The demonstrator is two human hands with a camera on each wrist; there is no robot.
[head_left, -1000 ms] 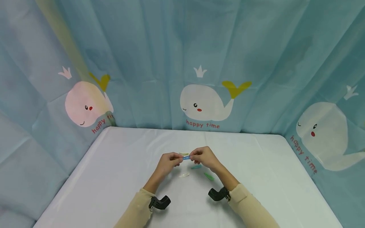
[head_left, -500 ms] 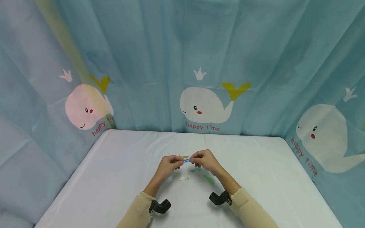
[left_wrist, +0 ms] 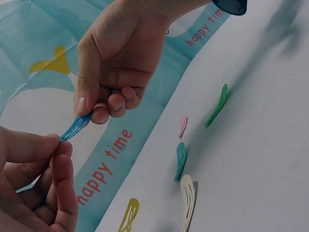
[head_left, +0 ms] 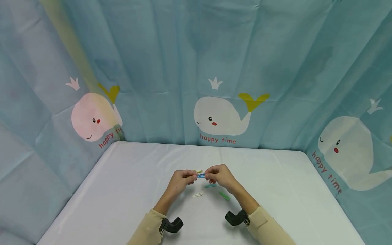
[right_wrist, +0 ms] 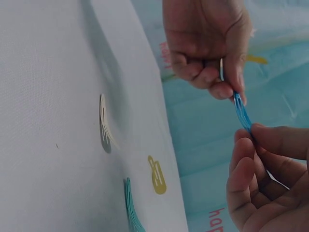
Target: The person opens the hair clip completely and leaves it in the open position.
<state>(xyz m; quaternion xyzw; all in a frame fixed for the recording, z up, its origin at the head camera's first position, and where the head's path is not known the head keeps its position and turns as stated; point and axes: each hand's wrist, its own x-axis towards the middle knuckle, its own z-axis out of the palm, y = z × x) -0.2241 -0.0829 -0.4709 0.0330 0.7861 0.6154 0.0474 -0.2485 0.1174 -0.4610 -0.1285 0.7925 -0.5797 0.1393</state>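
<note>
A blue snap hair clip [head_left: 200, 175] is held above the white table between both hands. My left hand [head_left: 180, 180] pinches one end between thumb and fingertips. At the opposite end, my right hand [head_left: 221, 176] grips it the same way. From the left wrist view, the blue clip [left_wrist: 76, 127] is slightly curved, with slots along its length; its two tips are covered by fingers. Below the hands lie a teal hair clip [left_wrist: 180, 162], a cream hair clip [left_wrist: 188, 203], a green hair clip [left_wrist: 217, 106], a yellow hair clip [left_wrist: 129, 216] and a small pink hair clip [left_wrist: 183, 126].
The white-covered table [head_left: 134, 190] extends around the clips. A light blue curtain [head_left: 159, 68] with whale prints hangs behind it and along both sides. Black wrist cameras, one on the left cuff [head_left: 173, 225] and one on the right [head_left: 235, 218], jut inward over the table.
Both hands keep their pinch on the blue hair clip with hardly any motion. The whole head view has shifted, so table, curtain and hands appear slightly lower.
</note>
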